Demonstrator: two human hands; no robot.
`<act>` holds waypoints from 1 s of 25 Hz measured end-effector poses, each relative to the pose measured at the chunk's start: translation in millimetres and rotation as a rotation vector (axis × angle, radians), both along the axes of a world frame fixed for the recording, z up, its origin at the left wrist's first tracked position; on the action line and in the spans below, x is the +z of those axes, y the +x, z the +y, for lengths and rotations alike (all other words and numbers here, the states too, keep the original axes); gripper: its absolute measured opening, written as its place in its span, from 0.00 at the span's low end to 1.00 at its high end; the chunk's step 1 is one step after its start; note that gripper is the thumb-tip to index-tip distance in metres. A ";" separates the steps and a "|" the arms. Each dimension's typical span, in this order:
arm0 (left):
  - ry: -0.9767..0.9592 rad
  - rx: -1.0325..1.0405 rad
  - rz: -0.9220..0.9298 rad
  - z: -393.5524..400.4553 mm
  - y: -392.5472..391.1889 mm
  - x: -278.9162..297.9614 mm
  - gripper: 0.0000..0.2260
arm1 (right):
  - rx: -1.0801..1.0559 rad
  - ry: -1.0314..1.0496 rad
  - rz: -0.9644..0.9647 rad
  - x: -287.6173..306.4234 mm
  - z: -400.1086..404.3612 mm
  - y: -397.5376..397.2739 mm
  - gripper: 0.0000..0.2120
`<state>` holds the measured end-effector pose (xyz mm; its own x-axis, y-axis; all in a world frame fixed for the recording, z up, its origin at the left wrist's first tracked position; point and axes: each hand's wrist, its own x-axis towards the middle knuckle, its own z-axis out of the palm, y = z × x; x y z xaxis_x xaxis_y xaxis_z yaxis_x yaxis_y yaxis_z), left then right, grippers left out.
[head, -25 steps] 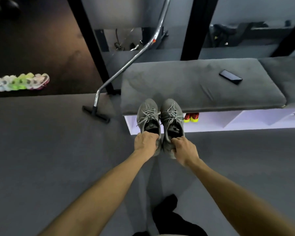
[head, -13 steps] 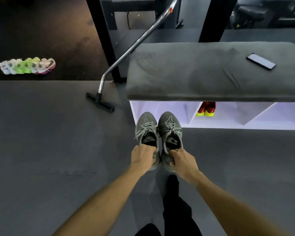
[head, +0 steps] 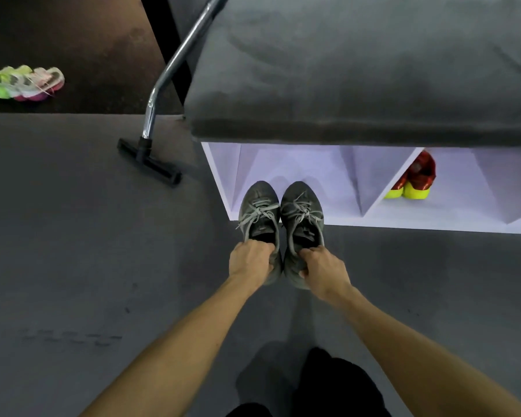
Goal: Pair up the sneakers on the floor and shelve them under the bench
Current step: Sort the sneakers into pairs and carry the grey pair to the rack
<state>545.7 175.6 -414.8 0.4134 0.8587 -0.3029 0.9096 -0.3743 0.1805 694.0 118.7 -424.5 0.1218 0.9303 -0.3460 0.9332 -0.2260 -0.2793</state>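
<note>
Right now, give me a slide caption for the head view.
Each hand, left hand and right hand, grips one grey sneaker at the leftmost cubby under the bench.

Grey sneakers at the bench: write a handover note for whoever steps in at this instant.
Left hand grips the heel of the left grey sneaker; right hand grips the right grey sneaker.
The pair is side by side, toes at the mouth of the leftmost cubby under the bench.
Done: red pair shelved in the next cubby.
Left: push the grey pair in, then fetch the pale sneakers on the floor, far left.
</note>
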 end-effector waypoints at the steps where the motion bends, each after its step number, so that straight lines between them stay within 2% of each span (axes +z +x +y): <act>1: 0.013 0.000 0.001 14.7 5.1 -17.9 0.01 | 0.003 0.007 -0.006 -18.6 15.1 5.8 0.11; 12: 0.127 -0.009 0.003 168.2 34.4 -152.8 0.04 | 0.042 0.091 -0.043 -144.6 170.2 34.5 0.16; 21: 0.132 0.060 -0.018 278.2 50.6 -193.2 0.09 | 0.072 0.081 -0.075 -179.8 279.3 42.2 0.15; 25: 0.099 0.108 -0.054 316.8 55.9 -200.2 0.07 | 0.083 0.090 -0.080 -182.0 316.0 46.0 0.14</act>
